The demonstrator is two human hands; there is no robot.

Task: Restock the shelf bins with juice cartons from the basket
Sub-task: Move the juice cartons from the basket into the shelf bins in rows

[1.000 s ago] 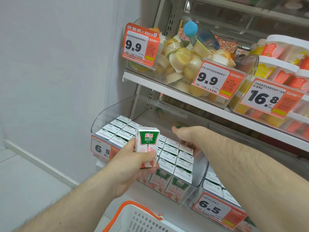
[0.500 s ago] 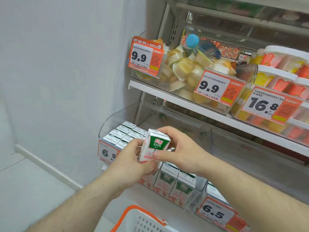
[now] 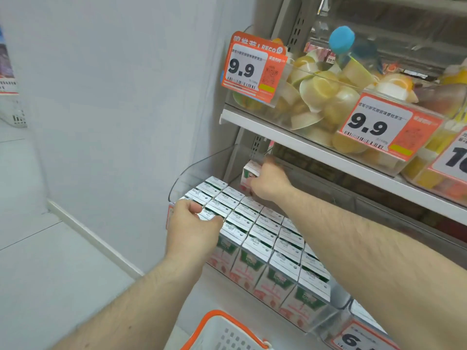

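Note:
A clear shelf bin (image 3: 202, 161) on the lower shelf holds several rows of white-topped juice cartons (image 3: 262, 231) with green and pink fronts. My right hand (image 3: 269, 184) reaches to the back of the bin and grips one juice carton (image 3: 250, 171), held upright just behind the last row. My left hand (image 3: 192, 223) rests on the bin's front left corner, its fingers curled over the tops of the front cartons. The white basket (image 3: 222, 332) with an orange rim shows at the bottom edge; its contents are hidden.
The upper shelf (image 3: 328, 157) overhangs the bin and carries clear bins of yellow jelly cups with orange 9.9 price tags (image 3: 252, 69). A second carton bin with a 6.5 tag (image 3: 358, 337) stands at the lower right. A grey wall runs along the left.
The carton passed from my left hand to my right, which carried it to the back of the bin. My left hand dropped onto the front cartons. The view moved closer.

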